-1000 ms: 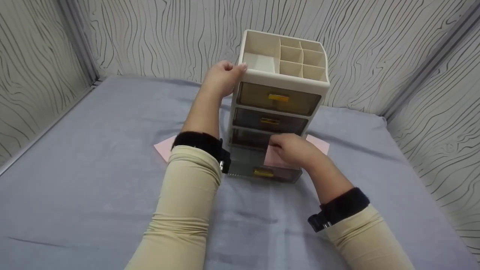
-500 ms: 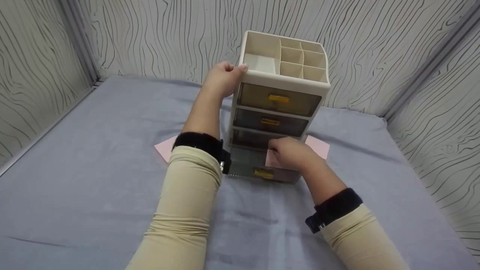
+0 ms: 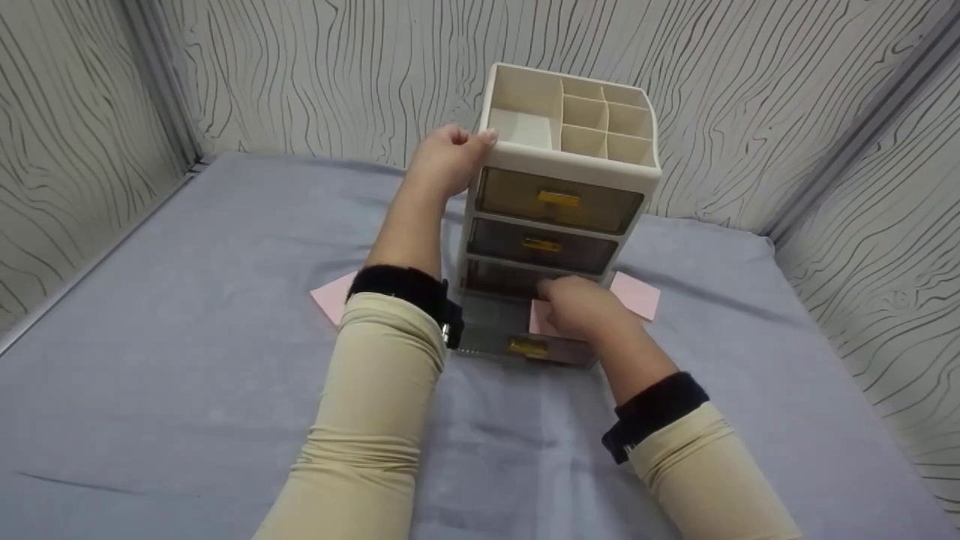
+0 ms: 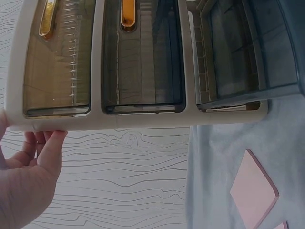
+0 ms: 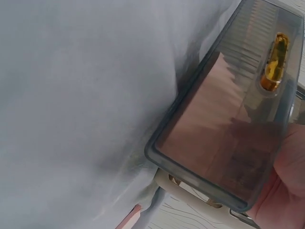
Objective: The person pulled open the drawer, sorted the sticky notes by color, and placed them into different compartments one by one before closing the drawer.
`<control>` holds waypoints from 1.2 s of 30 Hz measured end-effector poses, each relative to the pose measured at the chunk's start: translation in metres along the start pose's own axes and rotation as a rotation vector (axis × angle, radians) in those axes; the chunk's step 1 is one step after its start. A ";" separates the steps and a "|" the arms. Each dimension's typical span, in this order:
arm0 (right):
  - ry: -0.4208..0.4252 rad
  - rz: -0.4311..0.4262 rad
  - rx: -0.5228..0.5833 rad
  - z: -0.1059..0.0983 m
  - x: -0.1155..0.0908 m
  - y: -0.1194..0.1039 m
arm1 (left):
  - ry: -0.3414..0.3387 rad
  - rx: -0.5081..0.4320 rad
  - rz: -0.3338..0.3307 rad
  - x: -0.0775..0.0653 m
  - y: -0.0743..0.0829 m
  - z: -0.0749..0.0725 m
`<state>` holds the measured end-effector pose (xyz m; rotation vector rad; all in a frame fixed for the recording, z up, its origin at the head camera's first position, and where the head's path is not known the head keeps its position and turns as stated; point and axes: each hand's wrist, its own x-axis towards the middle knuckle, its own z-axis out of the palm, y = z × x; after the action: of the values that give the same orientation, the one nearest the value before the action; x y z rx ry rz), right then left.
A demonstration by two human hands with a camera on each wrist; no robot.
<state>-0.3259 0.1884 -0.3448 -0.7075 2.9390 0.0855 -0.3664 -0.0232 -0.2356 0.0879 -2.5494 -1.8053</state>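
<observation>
A cream desktop drawer organizer (image 3: 566,161) stands upright, its smoky bottom drawer (image 3: 491,326) pulled out. At the organizer's upper left corner, my left hand (image 3: 448,157) grips the edge, thumb at the front rim and fingers curled along the side; the left wrist view shows the thumb and fingertips against the frame. My right hand (image 3: 581,306) reaches down into the right part of the bottom drawer, holding a pink square pad (image 3: 541,316). Through the clear drawer front in the right wrist view, the pink pad (image 5: 205,119) leans inside; the fingertips are partly hidden behind the plastic.
One pink pad (image 3: 331,298) lies on the grey cloth (image 3: 225,390) to the left, partly behind the left forearm. Another pink pad (image 3: 636,295) lies right of the organizer. Patterned wall panels (image 3: 337,75) enclose the back and sides.
My right hand has moved slightly down and left, lowering the pink pad deeper into the bottom drawer. The left hand keeps its place on the organizer's corner.
</observation>
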 end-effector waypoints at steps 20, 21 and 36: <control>-0.069 0.064 0.056 0.012 0.008 0.000 | -0.014 -0.039 -0.018 -0.003 0.000 -0.001; -0.075 0.070 0.062 0.012 0.008 0.000 | -0.012 -0.041 -0.018 -0.003 0.000 -0.001; 0.099 -0.168 0.004 0.003 -0.003 0.015 | -0.009 -0.072 -0.036 -0.002 0.000 0.000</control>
<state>-0.3297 0.2034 -0.3467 -0.9817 2.9566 0.0300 -0.3641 -0.0225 -0.2353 0.1257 -2.5017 -1.9126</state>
